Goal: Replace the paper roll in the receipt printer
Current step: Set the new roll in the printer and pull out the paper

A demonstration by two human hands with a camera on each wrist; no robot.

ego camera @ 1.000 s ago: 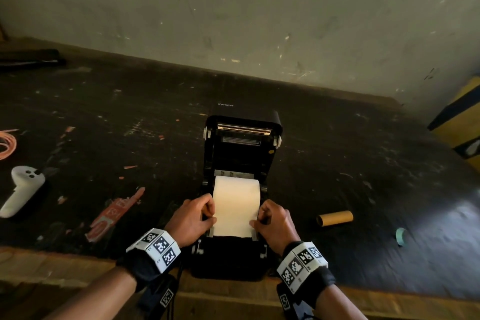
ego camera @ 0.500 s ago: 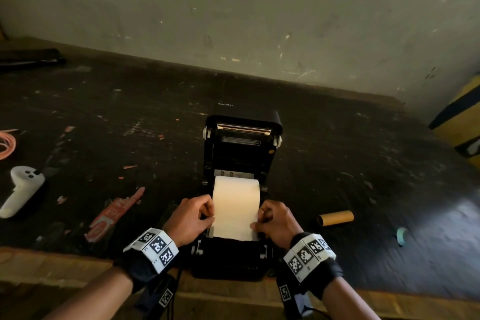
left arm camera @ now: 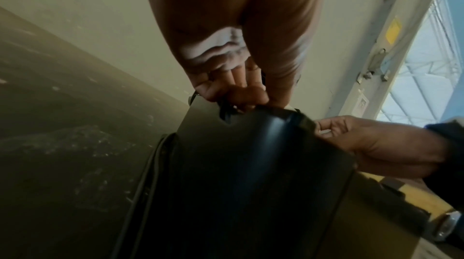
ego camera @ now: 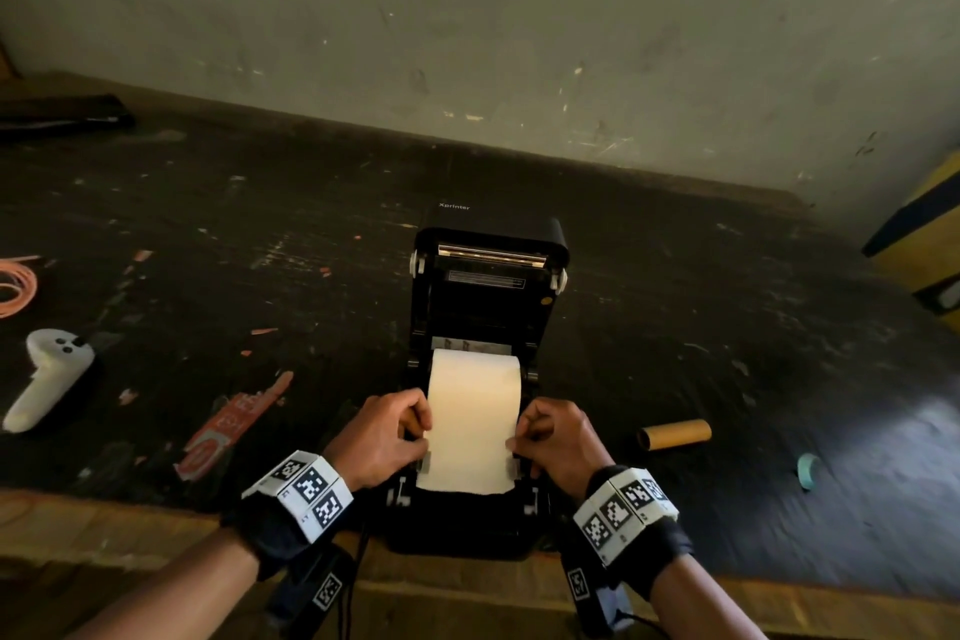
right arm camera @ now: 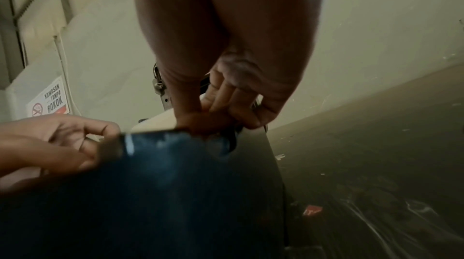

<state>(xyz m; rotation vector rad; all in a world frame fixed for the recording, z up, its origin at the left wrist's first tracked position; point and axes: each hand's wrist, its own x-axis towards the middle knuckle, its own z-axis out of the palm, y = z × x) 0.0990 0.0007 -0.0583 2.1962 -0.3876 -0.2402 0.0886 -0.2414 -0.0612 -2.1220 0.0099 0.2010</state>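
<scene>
The black receipt printer [ego camera: 488, 307] stands at the table's near edge with its lid tilted back. A white paper roll [ego camera: 472, 379] lies in its bay, and a strip of paper [ego camera: 467, 463] runs from it over the front. My left hand [ego camera: 410, 426] pinches the strip's left edge and my right hand [ego camera: 524, 437] pinches its right edge, fingers curled. In the left wrist view my left hand [left arm camera: 238, 92] curls at the printer's [left arm camera: 251, 184] top rim. In the right wrist view my right hand [right arm camera: 226, 108] curls beside the paper [right arm camera: 155, 124]. An empty cardboard core [ego camera: 675, 434] lies to the right.
On the dark table [ego camera: 727, 327] lie a teal tape ring [ego camera: 807, 470] at the right, and a white controller [ego camera: 49, 379], an orange cable [ego camera: 15, 286] and a red wrapper [ego camera: 228, 426] at the left. A wall runs behind. A yellow box [ego camera: 924, 244] stands far right.
The free end of the paper has come a little farther toward the front edge of the printer. Both hands stay at the strip's edges; the right wrist has shifted slightly rightward.
</scene>
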